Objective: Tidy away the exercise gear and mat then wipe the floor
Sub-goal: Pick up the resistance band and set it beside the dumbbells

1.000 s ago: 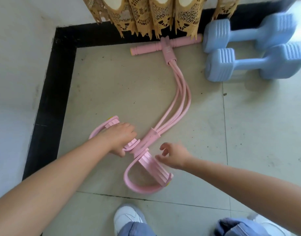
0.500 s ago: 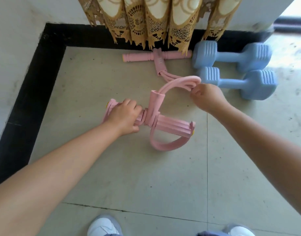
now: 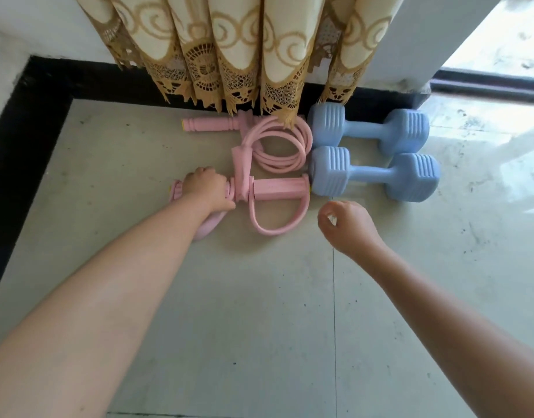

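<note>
Pedal pull rope [image 3: 244, 176]: pink; lies on the floor [image 3: 259, 297] in the corner, folded up against the wall, where a second ago it lay stretched out toward the person.
Tubes [image 3: 278, 146]: coiled in a loop between the T-handle [image 3: 208, 125] and the foot bar; half a second ago they arched up in the right hand.
Foot bar [image 3: 278, 188]: flat on the floor, its right end just beside the near dumbbell; one strap loop [image 3: 274, 218] curves toward the person.
Left hand [image 3: 207, 187]: fingers curled round the left pedal of the foot bar, as in both earlier frames.
Right hand [image 3: 347, 224]: off the rope and above the floor, near the foot bar's right end; fingers loosely curled, thumb and forefinger close together, holding nothing.
Dumbbells [image 3: 371, 158]: two, pale blue, side by side, to the right of the rope; unmoved.
Curtain [image 3: 235, 55]: cream with tan lace hem, hanging over the T-handle and the coil's far edge.
</note>
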Action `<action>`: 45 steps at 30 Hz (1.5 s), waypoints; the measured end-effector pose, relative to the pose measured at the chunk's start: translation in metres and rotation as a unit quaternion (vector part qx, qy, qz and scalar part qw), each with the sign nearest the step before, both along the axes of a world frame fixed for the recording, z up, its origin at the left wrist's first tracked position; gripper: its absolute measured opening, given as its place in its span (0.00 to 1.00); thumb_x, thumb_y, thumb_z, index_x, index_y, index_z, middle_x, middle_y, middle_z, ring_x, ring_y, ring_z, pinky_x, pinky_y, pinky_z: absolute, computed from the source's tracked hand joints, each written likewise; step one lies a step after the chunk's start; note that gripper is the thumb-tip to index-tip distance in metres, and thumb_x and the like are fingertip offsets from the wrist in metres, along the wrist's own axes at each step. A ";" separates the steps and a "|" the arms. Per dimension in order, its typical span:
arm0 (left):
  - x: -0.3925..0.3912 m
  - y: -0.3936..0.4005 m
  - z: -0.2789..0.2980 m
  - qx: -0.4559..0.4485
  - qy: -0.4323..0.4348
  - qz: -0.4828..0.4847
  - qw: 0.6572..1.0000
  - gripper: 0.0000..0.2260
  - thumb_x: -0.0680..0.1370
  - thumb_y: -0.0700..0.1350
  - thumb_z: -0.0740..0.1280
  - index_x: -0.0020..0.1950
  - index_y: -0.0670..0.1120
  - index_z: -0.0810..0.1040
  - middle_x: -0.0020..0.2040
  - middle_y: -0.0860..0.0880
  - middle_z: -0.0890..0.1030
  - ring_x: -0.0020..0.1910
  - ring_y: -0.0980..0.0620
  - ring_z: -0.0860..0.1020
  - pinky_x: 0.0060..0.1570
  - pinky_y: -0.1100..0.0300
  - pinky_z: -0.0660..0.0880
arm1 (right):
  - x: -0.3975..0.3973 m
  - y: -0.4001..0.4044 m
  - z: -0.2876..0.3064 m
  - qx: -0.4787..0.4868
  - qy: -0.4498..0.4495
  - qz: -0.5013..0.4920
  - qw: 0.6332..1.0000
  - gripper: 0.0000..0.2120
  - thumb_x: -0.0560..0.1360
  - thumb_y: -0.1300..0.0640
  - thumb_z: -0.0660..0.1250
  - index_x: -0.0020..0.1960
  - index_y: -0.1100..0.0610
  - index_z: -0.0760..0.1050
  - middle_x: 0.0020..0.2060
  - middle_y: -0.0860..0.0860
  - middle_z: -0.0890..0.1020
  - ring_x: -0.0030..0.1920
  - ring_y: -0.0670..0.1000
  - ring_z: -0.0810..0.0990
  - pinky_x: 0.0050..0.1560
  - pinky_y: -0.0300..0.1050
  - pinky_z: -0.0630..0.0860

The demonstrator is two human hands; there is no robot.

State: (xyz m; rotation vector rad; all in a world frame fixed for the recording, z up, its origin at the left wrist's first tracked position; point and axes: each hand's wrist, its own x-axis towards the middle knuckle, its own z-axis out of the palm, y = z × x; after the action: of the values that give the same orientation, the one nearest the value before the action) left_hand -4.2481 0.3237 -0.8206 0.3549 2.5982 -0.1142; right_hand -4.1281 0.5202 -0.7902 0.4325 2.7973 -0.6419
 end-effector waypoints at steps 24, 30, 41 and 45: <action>0.037 -0.038 0.007 0.087 0.007 -0.041 0.995 0.26 0.73 0.53 0.68 0.68 0.43 0.69 0.68 0.44 0.71 0.68 0.45 0.69 0.65 0.54 0.65 | -0.007 -0.036 0.010 0.108 -0.063 0.130 0.984 0.14 0.76 0.52 0.60 0.53 0.60 0.77 0.48 0.56 0.81 0.49 0.59 0.79 0.41 0.43 0.71; 0.048 -0.034 0.008 0.134 -0.024 -0.049 0.990 0.25 0.73 0.53 0.70 0.66 0.42 0.72 0.64 0.43 0.75 0.63 0.44 0.73 0.60 0.55 0.68 | 0.004 -0.036 0.003 0.126 -0.062 0.180 0.974 0.22 0.72 0.44 0.66 0.60 0.57 0.73 0.56 0.54 0.76 0.59 0.57 0.73 0.55 0.47 0.70; 0.051 -0.021 0.013 0.104 -0.004 -0.059 0.993 0.14 0.76 0.46 0.65 0.55 0.36 0.74 0.56 0.37 0.78 0.57 0.41 0.75 0.51 0.54 0.69 | 0.025 -0.045 -0.026 0.030 -0.078 0.165 0.983 0.27 0.73 0.43 0.66 0.67 0.54 0.68 0.63 0.51 0.74 0.66 0.54 0.68 0.62 0.49 0.62; 0.029 -0.022 0.022 0.151 0.076 0.065 0.983 0.14 0.77 0.46 0.65 0.56 0.36 0.75 0.57 0.36 0.78 0.56 0.39 0.75 0.50 0.52 0.71 | 0.005 -0.038 -0.017 0.062 0.151 0.101 0.981 0.15 0.60 0.55 0.71 0.45 0.61 0.81 0.42 0.57 0.83 0.47 0.62 0.82 0.49 0.55 0.75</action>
State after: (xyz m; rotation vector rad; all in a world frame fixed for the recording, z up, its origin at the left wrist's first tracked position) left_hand -4.2189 0.3018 -0.7988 0.2914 2.7848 0.3137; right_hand -4.1228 0.4824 -0.8068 0.0711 3.1260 -0.5266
